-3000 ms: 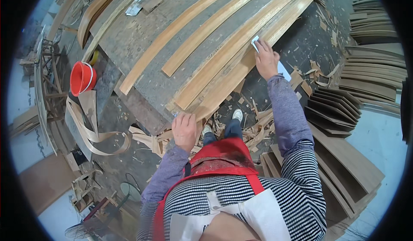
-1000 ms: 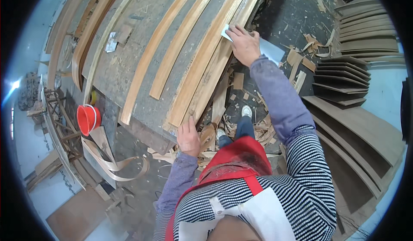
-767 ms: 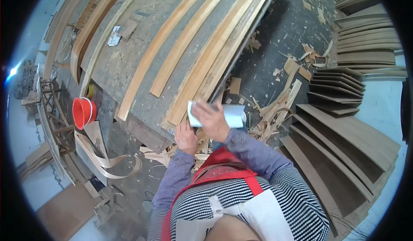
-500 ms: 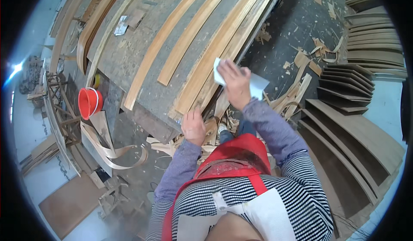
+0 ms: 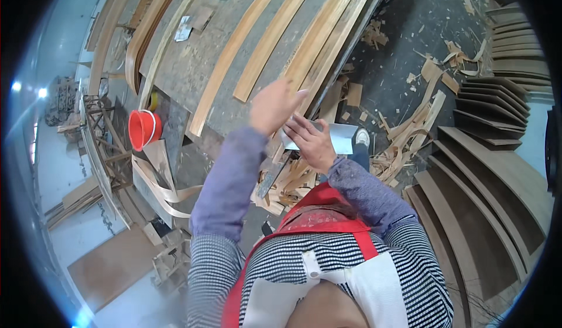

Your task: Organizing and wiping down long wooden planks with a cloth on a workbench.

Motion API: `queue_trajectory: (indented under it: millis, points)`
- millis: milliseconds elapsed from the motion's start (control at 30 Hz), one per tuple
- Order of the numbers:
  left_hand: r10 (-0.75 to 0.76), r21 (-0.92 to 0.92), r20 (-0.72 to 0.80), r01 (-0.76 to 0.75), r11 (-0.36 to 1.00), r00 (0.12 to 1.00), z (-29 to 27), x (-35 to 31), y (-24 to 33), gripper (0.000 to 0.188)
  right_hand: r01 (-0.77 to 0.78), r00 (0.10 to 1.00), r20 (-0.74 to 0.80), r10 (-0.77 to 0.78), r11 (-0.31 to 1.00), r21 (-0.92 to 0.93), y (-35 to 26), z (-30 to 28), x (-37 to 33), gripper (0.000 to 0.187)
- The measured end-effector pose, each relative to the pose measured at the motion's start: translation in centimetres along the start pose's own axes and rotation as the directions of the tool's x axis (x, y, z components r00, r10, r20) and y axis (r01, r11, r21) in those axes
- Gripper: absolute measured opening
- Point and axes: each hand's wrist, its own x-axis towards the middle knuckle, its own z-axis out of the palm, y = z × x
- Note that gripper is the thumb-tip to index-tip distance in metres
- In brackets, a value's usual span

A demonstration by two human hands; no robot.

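Note:
My right hand [image 5: 312, 146] presses a white sheet [image 5: 341, 138], perhaps paper-backed, at the near end of a curved wooden strip [image 5: 316, 76]. Part of the sheet sticks out to the right of the hand. Over the same wood, just up and left of it, is my left hand [image 5: 274, 107], blurred by motion. Its thumb stands apart, and nothing shows in it. Two more pale curved strips, a middle one [image 5: 272, 47] and a left one [image 5: 234, 53], lie alongside on the grey worktable [image 5: 190, 64].
A red bucket [image 5: 140, 130] stands left of the table, near curled veneer offcuts [image 5: 161, 181]. Wood shavings [image 5: 293, 181] litter the floor. Curved brown panels [image 5: 486, 193] stand stacked at the right. More bent strips [image 5: 137, 47] lie at the far left.
My left hand has lifted from the strip's near end and moved up and forward. My right hand has come nearer to me with the sheet. The whole view has shifted slightly.

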Motion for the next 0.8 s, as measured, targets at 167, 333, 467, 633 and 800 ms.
queue_trajectory:
  millis: [167, 333, 467, 633, 800]
  points:
    - [0.075, 0.285, 0.078, -0.094, 0.954, 0.994, 6.8, 4.9, 0.5, 0.041, 0.010, 0.999, 0.044, -0.013, 0.997, 0.082, -0.4, 2.6, -2.1, 0.051]
    - [0.181, 0.320, -0.021, -0.165, 0.933, 0.983, 9.2, 4.5, -0.1, 0.027, 0.179, 0.938, 0.242, -0.249, 0.945, 0.275, -7.3, 5.8, -6.3, 0.052]
    - [0.196, 0.369, -0.080, -0.154, 0.917, 0.977, 10.2, 4.0, -0.9, 0.018, 0.105, 0.791, 0.466, -0.395, 0.839, 0.534, -4.8, 4.0, -9.8, 0.053]
    - [0.199, 0.384, -0.142, -0.131, 0.914, 0.970, 12.0, 4.1, -0.3, 0.012, -0.313, 0.937, 0.232, 0.261, 0.923, 0.225, 7.9, -8.4, -3.1, 0.053]
    - [0.262, 0.358, -0.211, -0.175, 0.917, 0.942, 12.3, 4.3, 1.2, 0.010, -0.223, 0.964, -0.207, 0.167, 0.931, -0.288, 10.5, -14.5, 8.9, 0.046]
